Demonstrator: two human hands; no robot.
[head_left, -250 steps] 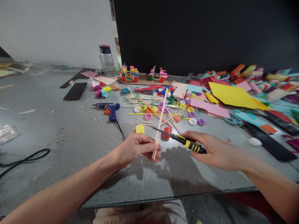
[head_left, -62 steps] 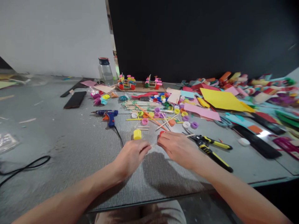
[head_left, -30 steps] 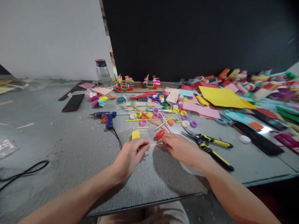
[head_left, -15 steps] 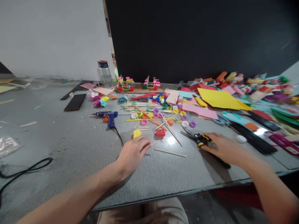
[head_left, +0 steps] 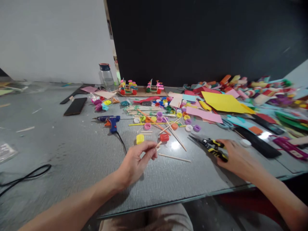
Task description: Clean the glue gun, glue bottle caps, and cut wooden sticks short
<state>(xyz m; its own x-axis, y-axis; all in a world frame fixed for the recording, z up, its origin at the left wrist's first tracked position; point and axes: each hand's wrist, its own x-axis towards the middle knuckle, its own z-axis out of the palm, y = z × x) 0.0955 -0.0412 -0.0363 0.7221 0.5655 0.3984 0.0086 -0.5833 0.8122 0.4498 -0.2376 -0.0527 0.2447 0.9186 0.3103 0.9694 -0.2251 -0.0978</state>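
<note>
Between the thumb and fingers of my left hand (head_left: 141,158) is a short pale wooden stick (head_left: 158,145), its tip pointing up toward the red cap piece (head_left: 164,137). A yellow cap piece (head_left: 140,139) stands just behind that hand. My right hand (head_left: 234,155) is closed round the handles of black-and-yellow pliers (head_left: 209,147), whose jaws point left and look slightly parted. On the table between both hands lies a loose wooden stick (head_left: 174,158). More sticks (head_left: 176,134) cross each other behind it.
A blue glue gun (head_left: 113,123) with a black cord lies left of centre. Coloured rings, stick bundles and two small models (head_left: 128,88) are farther back. Yellow paper (head_left: 223,102), scissors (head_left: 226,124) and black strips lie right. A bottle (head_left: 106,76) stands at the back.
My left hand has lifted a little and turned, bringing the short stick into clearer view. My right hand has shifted right along the pliers, onto their handles, and the pliers have turned slightly.
</note>
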